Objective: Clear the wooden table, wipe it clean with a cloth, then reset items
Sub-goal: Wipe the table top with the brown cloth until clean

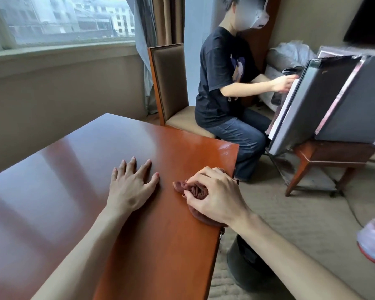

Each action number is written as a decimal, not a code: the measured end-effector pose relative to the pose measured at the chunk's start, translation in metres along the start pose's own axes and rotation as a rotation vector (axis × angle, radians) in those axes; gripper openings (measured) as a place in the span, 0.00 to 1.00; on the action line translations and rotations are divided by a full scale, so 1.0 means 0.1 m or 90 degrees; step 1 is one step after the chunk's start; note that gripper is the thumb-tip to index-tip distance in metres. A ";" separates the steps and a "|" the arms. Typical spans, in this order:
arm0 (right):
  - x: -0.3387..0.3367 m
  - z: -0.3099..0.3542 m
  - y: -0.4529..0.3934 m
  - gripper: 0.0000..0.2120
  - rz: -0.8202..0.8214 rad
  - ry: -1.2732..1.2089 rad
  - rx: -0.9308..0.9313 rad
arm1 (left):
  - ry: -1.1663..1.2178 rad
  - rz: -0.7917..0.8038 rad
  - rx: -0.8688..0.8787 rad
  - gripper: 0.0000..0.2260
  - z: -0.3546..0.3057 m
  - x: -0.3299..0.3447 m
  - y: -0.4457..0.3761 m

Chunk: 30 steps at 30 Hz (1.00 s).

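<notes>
Presently, item one: cloth (195,189), dark red-brown, bunched, lying on the counter (95,161) hard against its right edge, at about four o'clock of the visible top. Right hand (214,193) lies over it, fingers curled into the folds and gripping; part of the cloth trails under the palm toward the rim. Left hand (131,184) rests flat on the counter at nine o'clock of the cloth, fingers straight and spread, holding nothing, near but apart from it.

Risks, as judged: a stroke toward three o'clock would carry the cloth over the edge and off the counter; the glossy finish may let the bracing palm slide; the chipped corner (225,148) at twelve o'clock of the cloth could snag the fabric.

Surroundings: a seated person (223,83) on a chair (171,83) at one o'clock, reaching toward a grey cabinet with its door (307,105) open, on a wooden stand (325,156).

Obscured: cloth's full extent under the hand; the counter's near and left parts, cut by the frame; the dark round object (247,265) below the edge at five o'clock, unidentifiable; cabinet contents; the removed items, not identifiable.
</notes>
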State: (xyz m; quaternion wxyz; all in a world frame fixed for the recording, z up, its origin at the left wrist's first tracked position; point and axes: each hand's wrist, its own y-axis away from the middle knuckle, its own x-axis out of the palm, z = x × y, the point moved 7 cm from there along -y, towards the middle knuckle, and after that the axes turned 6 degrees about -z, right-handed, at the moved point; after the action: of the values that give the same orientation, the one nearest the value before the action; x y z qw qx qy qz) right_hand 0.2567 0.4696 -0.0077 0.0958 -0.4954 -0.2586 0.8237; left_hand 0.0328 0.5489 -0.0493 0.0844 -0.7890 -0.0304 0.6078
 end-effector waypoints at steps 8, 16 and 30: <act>0.65 -0.68 -1.49 0.16 -0.023 0.132 0.093 | 0.012 -0.016 -0.005 0.33 0.03 0.01 -0.02; 0.85 -0.86 -1.94 0.16 -0.012 0.122 0.137 | -0.004 -0.032 -0.012 0.35 0.04 0.02 -0.04; 0.22 -0.26 -0.49 0.14 0.010 0.068 0.027 | 0.013 -0.014 0.001 0.30 0.04 0.01 -0.02</act>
State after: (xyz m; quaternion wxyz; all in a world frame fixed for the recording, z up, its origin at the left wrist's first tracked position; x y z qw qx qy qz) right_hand 0.2636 0.5290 -0.0092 0.1133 -0.5384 -0.2315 0.8023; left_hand 0.0297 0.5508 -0.0507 0.0921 -0.7946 -0.0375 0.5989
